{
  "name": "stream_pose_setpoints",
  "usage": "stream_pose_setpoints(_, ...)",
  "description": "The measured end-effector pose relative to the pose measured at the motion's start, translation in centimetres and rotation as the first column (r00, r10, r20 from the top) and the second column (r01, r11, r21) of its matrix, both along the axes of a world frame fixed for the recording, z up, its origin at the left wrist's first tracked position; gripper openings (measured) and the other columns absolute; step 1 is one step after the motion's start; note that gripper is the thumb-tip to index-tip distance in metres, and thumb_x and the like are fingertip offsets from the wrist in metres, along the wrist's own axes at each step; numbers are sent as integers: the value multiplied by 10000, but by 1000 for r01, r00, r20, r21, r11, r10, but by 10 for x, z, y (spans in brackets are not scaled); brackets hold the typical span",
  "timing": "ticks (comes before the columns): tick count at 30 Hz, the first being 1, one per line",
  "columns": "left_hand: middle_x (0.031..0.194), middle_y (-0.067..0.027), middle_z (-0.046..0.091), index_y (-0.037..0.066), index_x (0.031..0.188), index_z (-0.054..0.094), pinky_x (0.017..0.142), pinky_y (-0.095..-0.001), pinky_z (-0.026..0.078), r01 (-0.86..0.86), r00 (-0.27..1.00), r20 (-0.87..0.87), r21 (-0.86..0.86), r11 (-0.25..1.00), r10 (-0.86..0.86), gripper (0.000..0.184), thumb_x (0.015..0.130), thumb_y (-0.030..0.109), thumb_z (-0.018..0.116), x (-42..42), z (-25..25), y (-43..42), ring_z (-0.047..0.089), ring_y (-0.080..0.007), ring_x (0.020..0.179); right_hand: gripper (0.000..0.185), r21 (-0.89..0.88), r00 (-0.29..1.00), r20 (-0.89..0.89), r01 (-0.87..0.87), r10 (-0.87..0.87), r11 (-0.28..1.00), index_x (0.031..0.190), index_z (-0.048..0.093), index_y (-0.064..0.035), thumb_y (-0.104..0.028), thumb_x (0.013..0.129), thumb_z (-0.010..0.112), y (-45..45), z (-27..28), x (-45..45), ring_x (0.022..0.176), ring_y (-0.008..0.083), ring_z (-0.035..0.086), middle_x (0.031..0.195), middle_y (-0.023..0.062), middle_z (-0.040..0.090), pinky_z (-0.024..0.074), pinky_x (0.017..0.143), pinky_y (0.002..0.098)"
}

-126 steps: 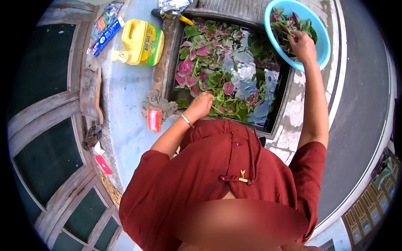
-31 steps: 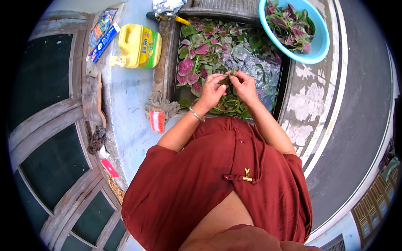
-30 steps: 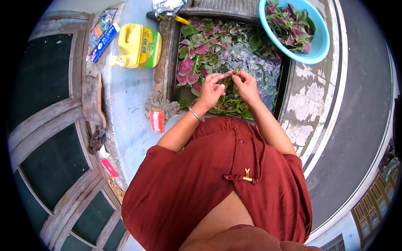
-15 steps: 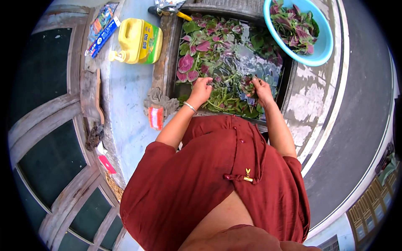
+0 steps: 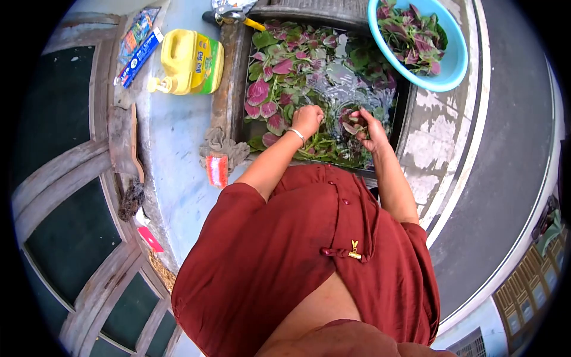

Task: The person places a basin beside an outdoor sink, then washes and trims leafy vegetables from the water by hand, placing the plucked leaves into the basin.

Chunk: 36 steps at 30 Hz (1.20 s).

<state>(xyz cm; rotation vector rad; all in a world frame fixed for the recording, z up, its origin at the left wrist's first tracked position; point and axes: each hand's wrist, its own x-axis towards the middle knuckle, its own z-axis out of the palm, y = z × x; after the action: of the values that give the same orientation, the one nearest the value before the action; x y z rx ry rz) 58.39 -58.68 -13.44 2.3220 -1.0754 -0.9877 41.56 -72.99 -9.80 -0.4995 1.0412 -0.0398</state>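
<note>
Purple and green leaves (image 5: 282, 66) float in a dark water-filled basin (image 5: 404, 113). My left hand (image 5: 308, 121) is closed over the leaves near the basin's middle; whatever its fingers grip is too small to name. On the right side of the water, my right hand (image 5: 372, 130) holds a small bunch of leaves (image 5: 353, 124) between thumb and fingers. Ripples surround that bunch. More leaves (image 5: 415, 38) lie in a light blue plastic bowl (image 5: 457, 59) at the basin's upper right corner.
On the left ledge stand a yellow pump jug (image 5: 193, 62), a grey cloth (image 5: 223, 147) and a red-and-white brush (image 5: 217, 170). A yellow-handled tool (image 5: 238, 18) lies at the basin's upper left corner. A blue box (image 5: 140, 58) is farther left.
My hands were together about a second ago, then parted, the right one taking the leaf bunch rightward. Since half a second ago my left hand has moved right. Earlier, my right hand was in the bowl.
</note>
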Motion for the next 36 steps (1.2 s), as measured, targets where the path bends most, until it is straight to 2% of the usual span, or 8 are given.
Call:
stream_pose_setpoints(9,799,-123,661,61,819,651,701,-398,491,-42,996,-79,43,998,45,204,754,254,661,-3,-28,-4,633,-306,768,327,296,970,83,195,-229,935,917,547,-64,-389,918,510,9,-27,-26,605,128,565,937,182,630,293,319,144)
stream_pose_setpoints(12,756,-138,649,74,751,658,704,-393,497,-187,966,-188,-21,982,180,156,742,227,631,-1,-31,-2,633,-307,769,329,249,964,100,214,-245,944,916,524,-92,-420,915,511,8,-18,-31,465,103,426,627,57,523,261,332,192)
stream_pose_setpoints(20,767,-95,658,64,873,640,656,-327,501,-234,954,-220,-124,964,203,105,795,116,592,18,-7,32,635,-218,688,394,-318,935,-313,-268,166,909,736,574,-98,-461,886,541,1,-29,-40,432,96,393,510,-19,423,304,370,263)
stream_pose_setpoints(26,753,-76,657,66,900,644,638,-296,491,-280,929,-285,-129,951,235,111,820,110,582,20,-3,62,622,-167,670,526,-766,763,-610,-637,215,85,1282,454,-86,-298,826,607,19,-23,-2,861,420,595,884,234,638,466,756,445)
stream_pose_setpoints(28,751,-74,658,67,904,646,638,-294,490,-271,930,-292,-130,954,224,113,819,118,591,17,2,70,623,-163,677,765,-501,426,-774,-865,468,-41,1427,177,-174,-294,811,615,20,3,16,956,390,585,1036,239,607,466,825,457)
stream_pose_setpoints(30,752,-71,659,67,903,648,641,-290,490,-284,920,-320,-148,947,226,117,817,129,600,14,3,73,621,-154,677,634,-322,210,-853,-932,478,-165,1362,354,-151,-288,802,618,23,-1,25,970,366,588,1076,214,603,467,833,459)
stream_pose_setpoints(34,753,-57,661,69,906,649,645,-276,492,-305,897,-367,-113,946,245,111,823,116,593,12,1,77,618,-130,679,487,-351,233,-879,-907,417,-233,1216,538,-115,-291,774,645,18,-41,12,912,371,608,1027,223,621,481,792,442)
stream_pose_setpoints(36,754,-52,662,68,912,648,647,-270,492,-320,884,-391,-105,941,257,111,827,105,587,12,5,76,618,-121,682,425,-576,566,-667,-804,485,145,1085,618,-32,-300,761,682,8,-36,7,788,314,644,907,180,664,494,737,394)
